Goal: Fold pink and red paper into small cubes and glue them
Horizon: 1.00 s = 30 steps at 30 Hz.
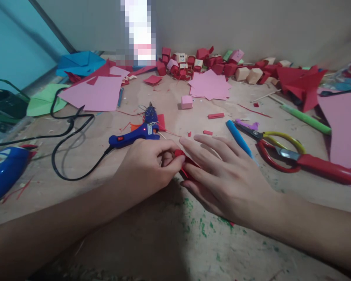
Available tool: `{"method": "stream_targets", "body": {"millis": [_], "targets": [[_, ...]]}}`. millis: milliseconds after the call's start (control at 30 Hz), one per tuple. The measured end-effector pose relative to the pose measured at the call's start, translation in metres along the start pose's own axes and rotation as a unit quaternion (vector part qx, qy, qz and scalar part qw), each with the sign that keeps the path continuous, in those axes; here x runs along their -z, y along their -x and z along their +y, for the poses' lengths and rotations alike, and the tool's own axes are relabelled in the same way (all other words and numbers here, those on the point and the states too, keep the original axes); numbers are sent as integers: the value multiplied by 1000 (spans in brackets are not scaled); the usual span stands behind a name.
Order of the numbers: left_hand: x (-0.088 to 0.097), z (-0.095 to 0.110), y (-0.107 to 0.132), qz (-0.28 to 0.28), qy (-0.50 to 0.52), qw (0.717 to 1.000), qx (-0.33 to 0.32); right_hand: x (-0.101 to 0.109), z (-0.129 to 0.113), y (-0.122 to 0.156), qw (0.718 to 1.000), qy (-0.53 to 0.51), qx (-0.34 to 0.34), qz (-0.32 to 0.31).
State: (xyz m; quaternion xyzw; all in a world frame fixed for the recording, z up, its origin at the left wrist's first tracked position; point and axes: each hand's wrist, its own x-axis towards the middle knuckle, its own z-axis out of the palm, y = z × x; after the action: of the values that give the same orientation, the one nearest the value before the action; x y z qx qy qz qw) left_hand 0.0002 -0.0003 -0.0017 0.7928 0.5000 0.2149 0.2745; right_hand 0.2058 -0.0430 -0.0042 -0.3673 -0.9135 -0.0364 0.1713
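Between my two hands is a folded piece of red paper [188, 170], mostly hidden by fingers. My left hand [150, 162] pinches its upper left end between thumb and fingertips. My right hand [226, 175] lies over the other end, thumb below and fingers above, closed on the paper. Just beyond my left hand rests a blue hot glue gun [131, 134], its small light glowing orange. A pink paper cube [186, 102] and small red paper strips [215, 116] lie farther off.
Right of my hands are scissors [283, 146], a red-handled cutter [324, 166] and a blue stick [239, 137]. A black cord [54, 156] loops at left near a blue object [7, 171]. Pink sheets [209, 85] and several small paper boxes [203, 64] line the back.
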Motion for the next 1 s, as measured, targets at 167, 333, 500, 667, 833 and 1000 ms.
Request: {"method": "stream_targets", "body": {"millis": [167,333,500,667,833,1000], "targets": [[0,1,0,1,0,1000,3,2,-3,0,999,38,2,14],[0,1,0,-1,8,1000,6,3,-4,1,998,59,-1,0],[1,1,0,2,17,1000,4,3,-3,0,999,34,-9,-14],[1,2,1,9,4,1000,-4,3,-1,0,999,18,-14,-26],[0,1,1,12,-2,1000,-6,1,-1,-1,999,1,-12,-31],[0,1,0,2,10,1000,2,-2,0,-3,999,-22,-15,-39]]}}
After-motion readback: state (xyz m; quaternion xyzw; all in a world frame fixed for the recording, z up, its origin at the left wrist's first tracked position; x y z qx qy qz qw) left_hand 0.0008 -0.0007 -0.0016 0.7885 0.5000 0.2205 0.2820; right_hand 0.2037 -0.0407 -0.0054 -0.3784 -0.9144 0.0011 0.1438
